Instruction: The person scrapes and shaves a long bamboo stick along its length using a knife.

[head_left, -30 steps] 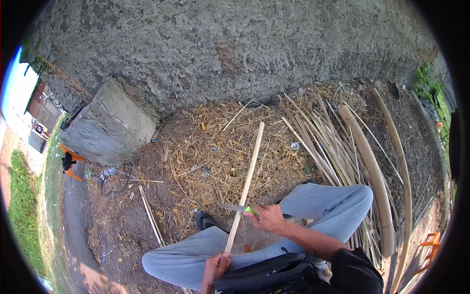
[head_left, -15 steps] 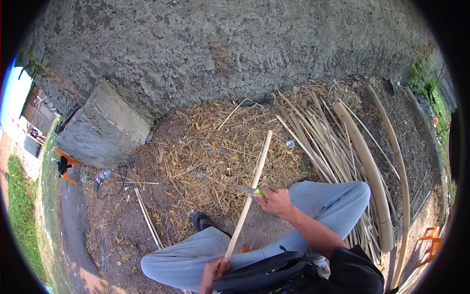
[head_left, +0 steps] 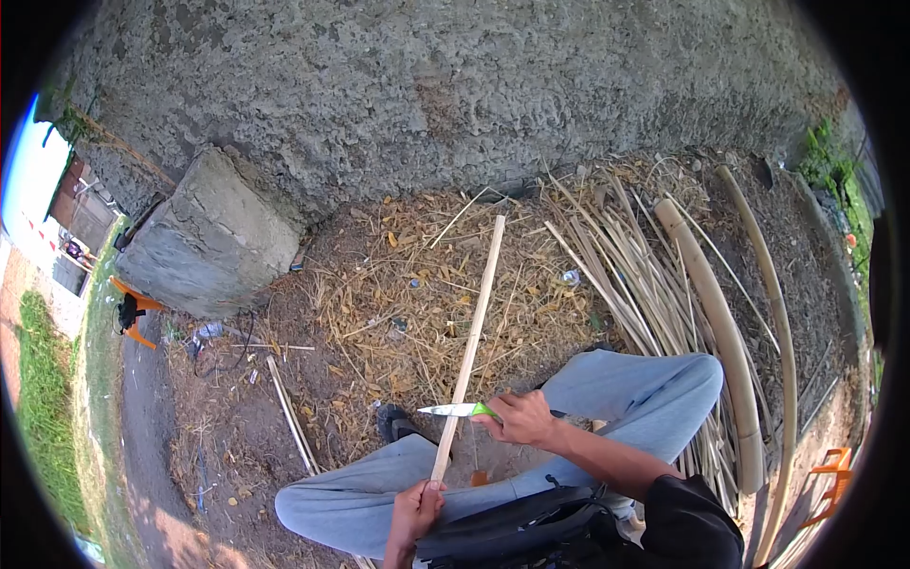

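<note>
A long, pale bamboo strip (head_left: pixel 482 318) slants up and away from my lap. Its lower end is in the closed fingers of my left hand (head_left: pixel 414 512), just above my thigh. My right hand (head_left: pixel 521 417) is wrapped round the green handle of a knife (head_left: pixel 450 411). The blade points left and lies across the strip, a little above my left hand. Whether the edge touches the wood I cannot tell.
Many split bamboo strips (head_left: pixel 630 270) lie in a heap to the right, beside thick bamboo poles (head_left: pixel 711 322). Two thin strips (head_left: pixel 292 417) rest on the left. A concrete block (head_left: pixel 213 242) stands against the rough wall (head_left: pixel 455 95). Dry leaves and shavings cover the ground.
The knife has slid down along the strip toward my body, and its blade has turned flatter to view. My left hand has risen slightly, and the strip stands a bit steeper, its tip shifted left.
</note>
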Demonstrator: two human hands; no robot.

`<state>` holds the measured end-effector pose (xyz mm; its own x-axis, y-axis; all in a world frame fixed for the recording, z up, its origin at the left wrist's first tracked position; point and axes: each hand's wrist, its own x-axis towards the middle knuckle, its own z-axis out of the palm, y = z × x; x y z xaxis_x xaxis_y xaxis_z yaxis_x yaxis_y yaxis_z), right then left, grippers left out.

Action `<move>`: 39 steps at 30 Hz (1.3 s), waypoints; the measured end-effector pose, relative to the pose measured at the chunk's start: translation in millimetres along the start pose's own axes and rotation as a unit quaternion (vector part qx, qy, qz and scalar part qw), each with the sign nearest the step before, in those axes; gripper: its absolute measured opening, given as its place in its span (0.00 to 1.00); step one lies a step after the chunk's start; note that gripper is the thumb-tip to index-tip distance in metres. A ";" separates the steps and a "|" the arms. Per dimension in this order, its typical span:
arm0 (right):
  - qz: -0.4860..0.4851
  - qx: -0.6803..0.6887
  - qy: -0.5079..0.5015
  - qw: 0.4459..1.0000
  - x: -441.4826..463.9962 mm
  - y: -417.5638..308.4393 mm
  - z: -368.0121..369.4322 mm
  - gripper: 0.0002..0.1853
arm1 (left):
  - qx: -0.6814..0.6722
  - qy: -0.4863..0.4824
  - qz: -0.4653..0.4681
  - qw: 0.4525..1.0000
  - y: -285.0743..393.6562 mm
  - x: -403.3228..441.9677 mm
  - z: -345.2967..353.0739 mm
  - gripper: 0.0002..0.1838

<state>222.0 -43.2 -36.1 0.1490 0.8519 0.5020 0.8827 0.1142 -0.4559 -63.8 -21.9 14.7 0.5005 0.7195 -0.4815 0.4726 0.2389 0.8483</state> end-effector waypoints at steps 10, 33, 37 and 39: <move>0.035 -0.001 -0.012 0.999 -0.8 -9.7 0.8 0.21 | 0.045 0.014 0.034 0.998 0.4 6.0 7.4 0.15; 0.083 -0.046 0.042 0.995 44.4 32.9 -30.5 0.19 | 0.004 -0.010 0.069 0.998 11.6 8.8 9.1 0.15; 0.056 -0.044 0.041 0.997 43.1 8.6 -40.0 0.19 | -0.032 -0.019 0.037 0.999 18.2 6.7 4.1 0.15; 0.067 -0.018 0.005 0.998 44.9 11.7 -42.2 0.20 | -0.011 -0.012 0.048 0.999 11.8 -0.9 2.8 0.15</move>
<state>257.8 -25.2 12.2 0.2713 0.8532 0.4455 0.8697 -0.0190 -0.4933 -56.7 -21.6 24.6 0.5598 0.7240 -0.4030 0.4063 0.1841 0.8950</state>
